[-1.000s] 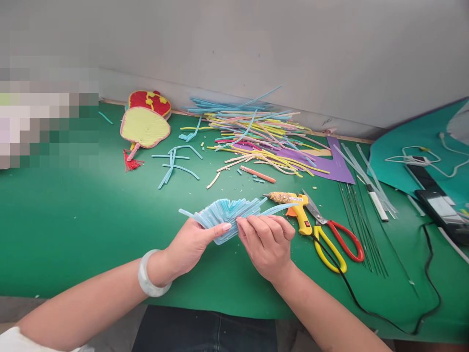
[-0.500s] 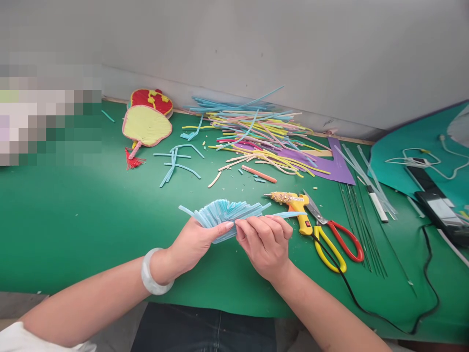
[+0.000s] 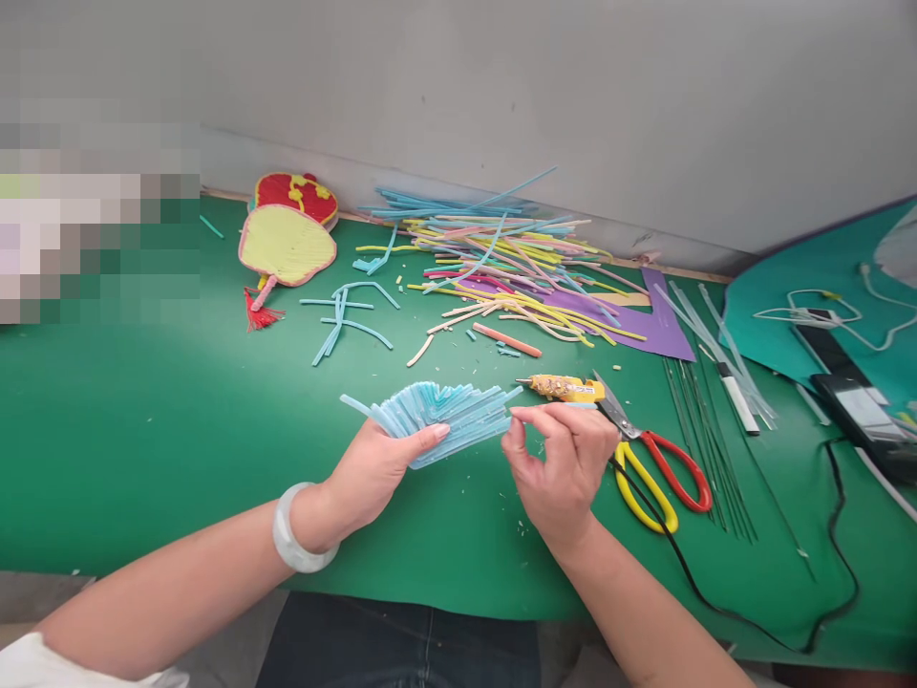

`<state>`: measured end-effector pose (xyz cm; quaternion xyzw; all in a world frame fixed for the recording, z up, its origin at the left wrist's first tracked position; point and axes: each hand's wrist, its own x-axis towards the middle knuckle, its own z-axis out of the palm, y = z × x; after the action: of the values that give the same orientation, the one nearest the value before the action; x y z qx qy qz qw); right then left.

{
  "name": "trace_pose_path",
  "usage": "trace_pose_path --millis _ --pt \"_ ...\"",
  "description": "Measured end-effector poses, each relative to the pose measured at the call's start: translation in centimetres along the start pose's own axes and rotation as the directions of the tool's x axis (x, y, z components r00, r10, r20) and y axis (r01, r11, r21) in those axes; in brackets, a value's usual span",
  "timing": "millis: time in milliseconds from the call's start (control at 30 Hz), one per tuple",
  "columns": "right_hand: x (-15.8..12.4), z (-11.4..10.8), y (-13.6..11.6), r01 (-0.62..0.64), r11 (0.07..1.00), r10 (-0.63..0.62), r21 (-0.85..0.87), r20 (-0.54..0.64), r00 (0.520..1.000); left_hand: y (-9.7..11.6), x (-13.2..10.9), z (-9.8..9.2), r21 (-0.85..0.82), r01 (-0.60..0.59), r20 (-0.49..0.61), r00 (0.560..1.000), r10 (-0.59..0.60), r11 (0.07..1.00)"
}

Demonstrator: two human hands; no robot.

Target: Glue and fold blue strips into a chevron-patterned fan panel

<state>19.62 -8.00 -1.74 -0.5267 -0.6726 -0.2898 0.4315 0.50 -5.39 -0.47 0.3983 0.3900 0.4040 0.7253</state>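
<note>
In my left hand (image 3: 379, 459) is a fan-shaped piece made of light blue pipe cleaners (image 3: 458, 425) laid side by side in close folds. The thumb presses on top, and the fingers are hidden underneath. A white bangle circles that wrist. My right hand (image 3: 563, 459) is closed in a pinch by the fan's right edge. One blue strand's end (image 3: 584, 406) sticks out past its knuckles, seemingly running through the fingers. Close beyond it lie a yellow glue gun (image 3: 565, 386) and scissors (image 3: 627, 433) with red and yellow handles.
Behind are a heap of coloured pipe cleaners (image 3: 494, 248), purple sheet (image 3: 670, 325) and loose blue pieces (image 3: 348, 320). Two craft fans, one yellow (image 3: 287, 246) and one red (image 3: 297, 196), lie back left. Thin green wires (image 3: 706, 449), a black cord (image 3: 716, 607) and phone-like devices (image 3: 860, 411) are right.
My right hand has slid right along the fan's edge, away from my left thumb. The fan has shifted slightly up and left, baring more of its right side.
</note>
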Motion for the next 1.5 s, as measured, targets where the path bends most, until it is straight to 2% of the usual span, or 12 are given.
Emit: trace_pose_path --millis 167,300,400,700,800,967,1133,1300,1500 --pt "0.2 -0.5 0.9 -0.085 0.996 0.087 0.033 -0.066 0.994 0.5 0.0 0.3 -0.050 0.006 -0.037 0.999 -0.008 0.999" --pt "0.1 -0.5 0.3 -0.015 0.987 0.003 0.160 0.076 0.997 0.6 0.0 0.3 -0.052 0.003 -0.015 1.000 -0.004 0.999" --pt "-0.1 -0.1 -0.2 0.013 0.982 -0.045 0.188 0.166 0.985 0.4 0.0 0.3 -0.032 -0.006 0.006 1.000 0.006 0.999" --pt "-0.4 0.0 -0.1 -0.030 0.983 -0.007 0.181 0.200 0.980 0.4 -0.1 0.2 -0.017 0.001 0.020 1.000 0.000 1.000" --pt "-0.3 -0.1 0.7 -0.058 0.987 0.034 0.151 0.154 0.987 0.5 0.0 0.2 -0.042 0.013 0.003 1.000 -0.013 0.999" --pt "0.1 -0.4 2.3 -0.172 0.979 0.173 0.106 -0.004 0.985 0.6 0.1 0.1 -0.077 0.032 -0.064 0.997 -0.037 0.997" --pt "0.5 -0.8 3.6 -0.265 0.964 0.265 0.023 -0.144 0.953 0.6 0.5 -0.1 -0.098 0.002 -0.121 0.993 -0.014 0.995" --pt "0.5 -0.7 4.2 -0.330 0.944 0.329 0.018 -0.165 0.930 0.9 0.7 -0.4 -0.124 -0.036 -0.189 0.982 0.012 0.992" --pt "0.2 -1.3 6.9 -0.456 0.890 0.436 -0.006 -0.285 0.854 1.2 1.0 -1.1 -0.142 -0.069 -0.252 0.967 0.031 0.987"
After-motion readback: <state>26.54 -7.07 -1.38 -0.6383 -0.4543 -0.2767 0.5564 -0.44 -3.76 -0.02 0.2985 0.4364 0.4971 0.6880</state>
